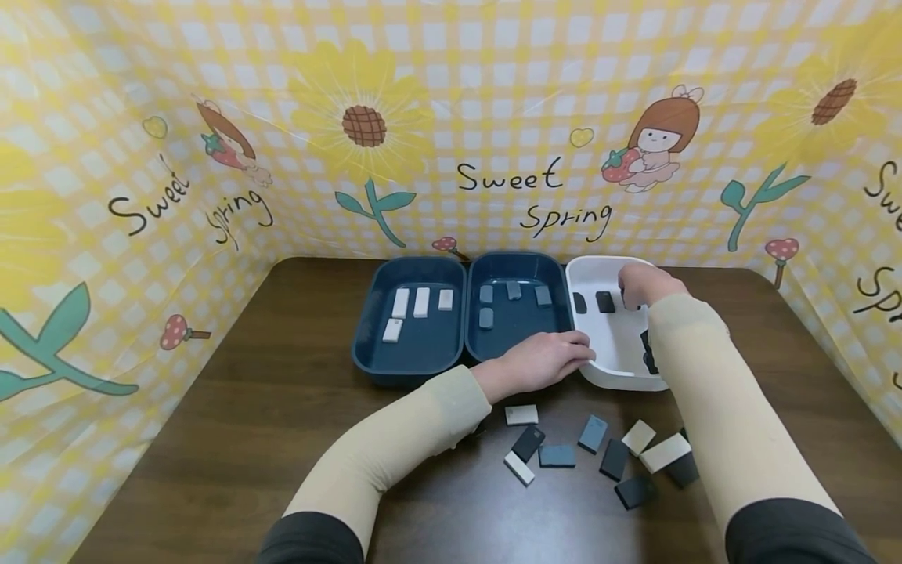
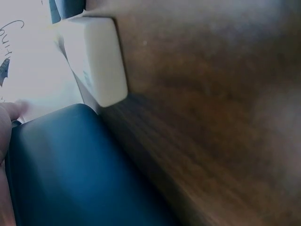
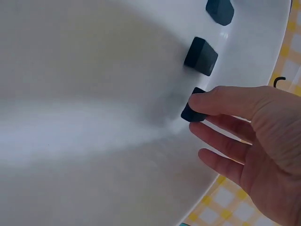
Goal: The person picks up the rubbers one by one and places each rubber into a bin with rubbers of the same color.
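Observation:
My right hand (image 1: 644, 283) reaches into the white tray (image 1: 620, 381) at the right. Between thumb and fingers it pinches a small black block (image 3: 192, 114), low against the tray's far side. Other black blocks (image 3: 201, 56) stand along that side, and more lie by the right wall, partly hidden by the sleeve. My left hand (image 1: 539, 362) rests on the near-left corner of the white tray, beside the middle blue tray (image 1: 517, 258). In the left wrist view only part of the left hand (image 2: 5, 129) shows, beside the blue tray's wall.
Several white blocks (image 1: 421, 302) lie in the left blue tray (image 1: 409, 378). The middle one holds several grey-blue blocks (image 1: 486, 318). Loose white, black and blue blocks (image 1: 557, 456) are scattered on the brown table (image 1: 247, 439) before the trays. A patterned cloth (image 1: 437, 117) stands behind.

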The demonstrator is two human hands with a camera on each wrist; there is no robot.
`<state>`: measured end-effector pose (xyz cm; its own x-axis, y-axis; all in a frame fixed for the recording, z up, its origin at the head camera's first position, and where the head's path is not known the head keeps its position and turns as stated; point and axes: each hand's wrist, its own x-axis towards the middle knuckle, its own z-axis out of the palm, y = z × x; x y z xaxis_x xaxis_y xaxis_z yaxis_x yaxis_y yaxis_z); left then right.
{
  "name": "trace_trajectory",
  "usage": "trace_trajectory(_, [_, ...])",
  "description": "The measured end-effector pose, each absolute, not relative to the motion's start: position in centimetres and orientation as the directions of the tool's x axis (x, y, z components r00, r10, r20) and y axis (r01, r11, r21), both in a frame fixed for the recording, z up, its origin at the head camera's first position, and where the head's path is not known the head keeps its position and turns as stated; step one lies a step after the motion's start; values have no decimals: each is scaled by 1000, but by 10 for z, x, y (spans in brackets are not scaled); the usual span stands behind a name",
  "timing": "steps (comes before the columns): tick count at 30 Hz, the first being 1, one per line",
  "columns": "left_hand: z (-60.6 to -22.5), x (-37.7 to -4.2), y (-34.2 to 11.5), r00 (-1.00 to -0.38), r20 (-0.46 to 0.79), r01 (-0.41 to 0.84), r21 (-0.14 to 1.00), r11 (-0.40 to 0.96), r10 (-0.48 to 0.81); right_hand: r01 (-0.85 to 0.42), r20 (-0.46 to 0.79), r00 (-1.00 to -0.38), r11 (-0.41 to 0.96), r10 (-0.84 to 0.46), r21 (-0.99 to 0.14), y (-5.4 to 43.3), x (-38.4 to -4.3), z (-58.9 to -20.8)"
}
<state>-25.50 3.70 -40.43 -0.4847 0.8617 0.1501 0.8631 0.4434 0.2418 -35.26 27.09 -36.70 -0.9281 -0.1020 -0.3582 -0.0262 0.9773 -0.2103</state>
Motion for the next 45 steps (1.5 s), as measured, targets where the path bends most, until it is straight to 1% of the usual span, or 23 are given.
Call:
trace_trajectory(7, [-406,-254,38,-490,137,858,247,450,861,-28,-364,-925,974,-111,-224,272,-347,-370])
trace_trajectory(15, [-405,-255,38,-493,147,859,238,453,858,-37,-324,-940,974,-110,-222,269,-343,-372])
trace_trajectory(22, [-405,-256,38,-483,151,866,230,444,863,35,-402,-913,968,-69,-247,271,-345,-367])
trace_trajectory(26, [-405,-257,38,-480,157,866,241,438,863,30,-398,-914,969,-73,-246,270,-346,-359])
trace_trajectory(31, [-406,-258,38,-484,155,863,246,441,861,-41,-349,-930,975,-118,-219,269,-346,-348])
trace_trajectory(38, [-406,-258,37,-492,161,860,246,448,855,-187,-260,-940,971,-221,-147,267,-339,-329])
trace_trajectory(45, [-405,-257,39,-500,142,853,252,457,854,-314,-215,-923,948,-319,-57,270,-315,-316])
